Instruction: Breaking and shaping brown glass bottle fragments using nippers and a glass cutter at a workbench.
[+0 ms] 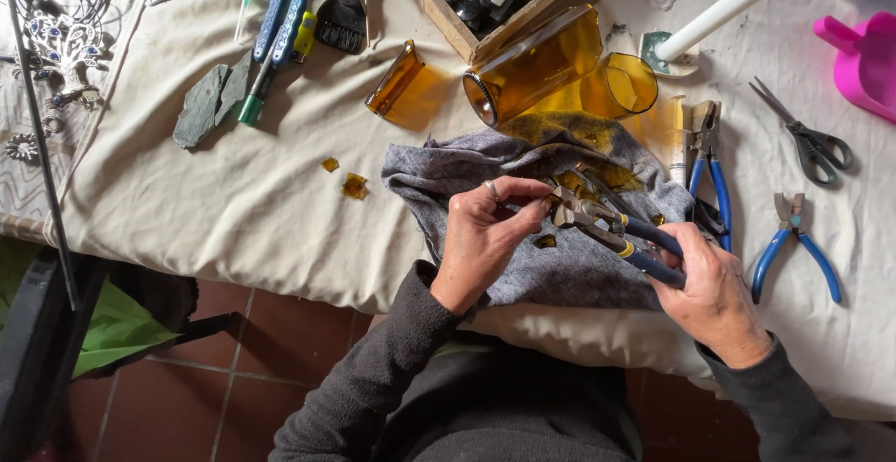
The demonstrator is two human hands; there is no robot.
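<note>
The amber glass piece [560, 185] is sitting over the grey cloth [579, 271], pinched at its left edge by the left hand [481, 238], whose thumb and forefinger are closing on it. The blue-handled pliers [607, 227] are reaching in from the right, their long axis slanting from lower right up to the left, nose meeting the glass just beside those fingertips. The right hand [714, 289] is wrapping fully around the handles, farther from the glass than the left. Whether the jaws are biting yet, I cannot tell.

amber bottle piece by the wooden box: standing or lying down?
Lying down. The amber bottle piece rests on its side on the cloth-covered table, round end facing the camera, against the wooden box.
</note>
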